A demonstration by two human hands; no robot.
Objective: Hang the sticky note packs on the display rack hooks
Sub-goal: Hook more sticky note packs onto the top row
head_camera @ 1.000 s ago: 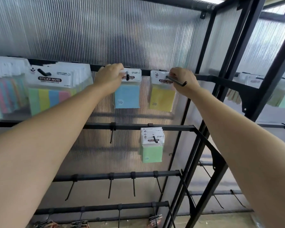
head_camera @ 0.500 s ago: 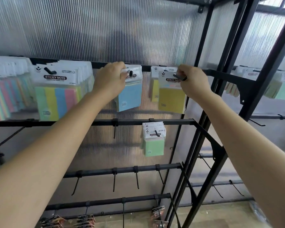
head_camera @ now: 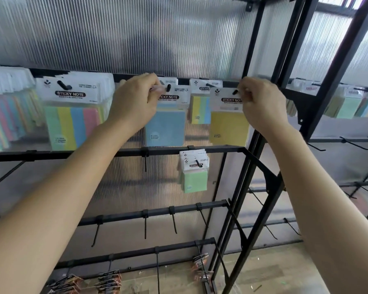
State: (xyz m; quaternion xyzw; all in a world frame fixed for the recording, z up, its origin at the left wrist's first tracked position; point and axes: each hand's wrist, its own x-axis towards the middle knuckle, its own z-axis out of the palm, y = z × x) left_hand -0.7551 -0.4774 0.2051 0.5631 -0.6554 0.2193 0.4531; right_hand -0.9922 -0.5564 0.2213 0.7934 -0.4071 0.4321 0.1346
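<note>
Ribbed translucent panel behind black display rack [head_camera: 200,150]; left hand [head_camera: 134,102] pinching blue pack [head_camera: 166,126] header at hook [head_camera: 168,88]; right hand [head_camera: 261,105] pinching yellow pack [head_camera: 228,128] header likewise; risk: hole missing hook tip, pack dropping.

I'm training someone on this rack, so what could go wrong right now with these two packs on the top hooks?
The yellow pack sits at the very tip of its hook, pinched by the right hand; released early, it may slide off. The left hand covers the blue pack header, so its hole may not be fully seated.
</note>
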